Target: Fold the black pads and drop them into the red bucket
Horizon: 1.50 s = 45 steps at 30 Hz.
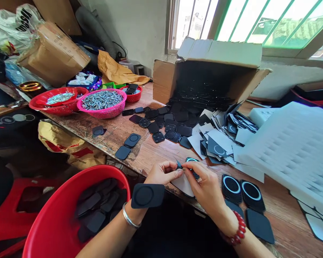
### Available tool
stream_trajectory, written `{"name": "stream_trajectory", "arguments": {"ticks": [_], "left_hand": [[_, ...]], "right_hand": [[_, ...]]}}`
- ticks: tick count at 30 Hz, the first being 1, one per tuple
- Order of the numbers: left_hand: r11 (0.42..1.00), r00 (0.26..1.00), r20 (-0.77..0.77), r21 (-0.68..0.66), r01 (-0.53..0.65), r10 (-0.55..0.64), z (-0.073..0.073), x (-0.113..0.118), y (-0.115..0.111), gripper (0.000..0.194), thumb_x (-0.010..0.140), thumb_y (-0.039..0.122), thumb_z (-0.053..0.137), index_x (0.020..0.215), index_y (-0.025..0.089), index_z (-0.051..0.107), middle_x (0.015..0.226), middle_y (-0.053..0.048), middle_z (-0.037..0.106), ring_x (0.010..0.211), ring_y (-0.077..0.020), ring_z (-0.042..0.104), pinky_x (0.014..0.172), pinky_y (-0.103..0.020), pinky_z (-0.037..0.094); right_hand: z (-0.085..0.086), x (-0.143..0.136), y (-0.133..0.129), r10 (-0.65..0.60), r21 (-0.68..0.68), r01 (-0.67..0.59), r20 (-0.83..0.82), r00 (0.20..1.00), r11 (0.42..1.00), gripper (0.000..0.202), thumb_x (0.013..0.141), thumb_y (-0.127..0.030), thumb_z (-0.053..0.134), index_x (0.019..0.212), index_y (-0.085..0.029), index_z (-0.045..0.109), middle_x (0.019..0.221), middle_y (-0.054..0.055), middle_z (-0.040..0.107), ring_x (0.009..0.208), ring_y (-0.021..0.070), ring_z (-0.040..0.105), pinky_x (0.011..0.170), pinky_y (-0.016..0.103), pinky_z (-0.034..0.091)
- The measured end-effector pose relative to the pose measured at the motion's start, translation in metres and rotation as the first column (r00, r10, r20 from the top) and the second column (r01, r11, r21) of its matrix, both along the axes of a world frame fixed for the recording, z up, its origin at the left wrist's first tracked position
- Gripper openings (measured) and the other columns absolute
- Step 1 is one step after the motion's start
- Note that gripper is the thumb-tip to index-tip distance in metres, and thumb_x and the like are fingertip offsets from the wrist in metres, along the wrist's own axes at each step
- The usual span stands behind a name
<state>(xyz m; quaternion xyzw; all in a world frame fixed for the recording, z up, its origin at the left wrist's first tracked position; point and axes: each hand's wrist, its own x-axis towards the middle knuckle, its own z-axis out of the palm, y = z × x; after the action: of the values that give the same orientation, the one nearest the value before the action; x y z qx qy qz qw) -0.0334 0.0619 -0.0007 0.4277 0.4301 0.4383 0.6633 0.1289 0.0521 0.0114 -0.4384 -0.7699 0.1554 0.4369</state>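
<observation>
My left hand [163,173] and my right hand [204,181] meet at the table's front edge, fingertips pinching a small thin dark piece [179,165]. Its full shape is hidden by my fingers. Just below them lies a pale flat panel [185,184], partly covered. Behind my right fingers shows a black folding pad with a white ring [191,159]. A dark square sheet with a circle mark [147,196] rests on my left wrist, above a silver bangle [130,216]. Right of my right hand, two opened ring pads [251,195] lie side by side.
An open cardboard box [164,82] spills black pads [174,116]. Loose square sheets [220,143] lie beside white foam trays [293,139]. Small metal parts fill a pink basket [102,113]. A red tub [48,211] with dark pads stands lower left. One unfolded pad [127,146] lies left.
</observation>
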Motion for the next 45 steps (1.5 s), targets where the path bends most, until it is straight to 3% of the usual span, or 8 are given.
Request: {"name": "stream_trajectory", "arguments": {"ticks": [10,19,24,29,34,37,42,45], "left_hand": [[0.974,0.982,-0.088,0.144,0.176,-0.165,0.009,-0.002,-0.010,0.038,0.069,0.050,0.078,0.074,0.015,0.063,0.069,0.000,0.058,0.065,-0.0123,0.051,0.063,-0.024,0.040],[0.969,0.949,-0.220,0.046,0.244,-0.228,0.006,-0.011,0.005,0.038,0.062,0.048,0.082,0.073,0.017,0.065,0.068,0.001,0.061,0.064,-0.0131,0.052,0.063,-0.024,0.042],[0.882,0.872,-0.137,-0.088,0.462,-0.470,0.002,0.048,0.000,0.039,0.063,0.047,0.083,0.082,0.016,0.067,0.075,-0.001,0.066,0.069,-0.0141,0.057,0.065,-0.025,0.042],[0.718,0.716,-0.058,-0.087,0.691,-0.696,-0.004,0.129,-0.010,0.044,0.063,0.046,0.084,0.090,0.015,0.067,0.080,-0.003,0.068,0.074,-0.0155,0.061,0.069,-0.026,0.044],[0.841,0.838,-0.103,0.031,0.541,-0.535,-0.002,0.160,-0.013,0.056,0.063,0.042,0.085,0.110,0.019,0.065,0.105,-0.009,0.070,0.102,-0.0223,0.064,0.091,-0.033,0.047],[0.844,0.837,-0.179,0.062,0.534,-0.517,0.005,0.157,-0.016,0.043,0.068,0.041,0.080,0.103,0.018,0.067,0.105,-0.009,0.070,0.103,-0.0230,0.064,0.095,-0.035,0.047],[0.877,0.838,-0.330,0.057,0.477,-0.434,0.009,0.135,-0.019,0.035,0.072,0.043,0.077,0.096,0.019,0.072,0.100,-0.008,0.072,0.097,-0.0227,0.065,0.089,-0.033,0.050],[0.905,0.837,-0.404,0.048,0.423,-0.370,0.009,0.119,-0.020,0.036,0.075,0.051,0.073,0.092,0.020,0.073,0.094,-0.006,0.072,0.089,-0.0207,0.064,0.082,-0.030,0.050]], "right_hand": [[0.010,0.018,0.000,-0.128,-0.451,0.020,-0.210,0.969,0.892,0.029,0.087,-0.041,0.057,0.070,-0.019,0.063,0.061,0.001,0.060,0.056,0.0138,0.053,0.052,0.024,0.042],[0.012,0.160,-0.009,-0.582,-0.605,0.205,-0.530,0.617,0.769,0.035,0.062,-0.052,0.081,0.071,-0.021,0.066,0.068,0.002,0.064,0.060,0.0163,0.059,0.057,0.029,0.050],[0.017,0.184,-0.064,-0.255,-0.653,-0.313,-0.623,0.739,0.689,0.033,0.070,-0.051,0.079,0.069,-0.020,0.070,0.101,0.012,0.071,0.096,0.0276,0.065,0.080,0.045,0.053],[0.004,0.192,-0.103,-0.262,-0.746,-0.346,-0.562,0.784,0.569,0.032,0.073,-0.046,0.078,0.069,-0.015,0.071,0.068,0.001,0.063,0.060,0.0119,0.057,0.059,0.024,0.049],[-0.021,0.237,-0.127,-0.724,-0.743,0.093,-0.604,0.334,0.663,0.037,0.055,-0.045,0.089,0.070,-0.016,0.070,0.067,0.000,0.064,0.056,0.0095,0.055,0.049,0.019,0.047],[-0.035,0.251,-0.141,-0.797,-0.743,0.301,-0.590,0.127,0.598,0.047,0.042,-0.048,0.092,0.070,-0.018,0.070,0.071,0.001,0.067,0.062,0.0134,0.062,0.057,0.024,0.056],[-0.032,0.246,-0.168,-0.836,-0.771,0.418,-0.259,0.484,0.481,0.049,0.061,-0.061,0.079,0.080,-0.017,0.073,0.056,0.001,0.062,0.042,0.0135,0.056,0.037,0.023,0.046],[-0.017,0.227,-0.172,-0.763,-0.721,0.429,-0.213,0.610,0.544,0.042,0.074,-0.058,0.072,0.086,-0.017,0.073,0.052,-0.001,0.057,0.036,0.0102,0.050,0.033,0.020,0.039]]}}
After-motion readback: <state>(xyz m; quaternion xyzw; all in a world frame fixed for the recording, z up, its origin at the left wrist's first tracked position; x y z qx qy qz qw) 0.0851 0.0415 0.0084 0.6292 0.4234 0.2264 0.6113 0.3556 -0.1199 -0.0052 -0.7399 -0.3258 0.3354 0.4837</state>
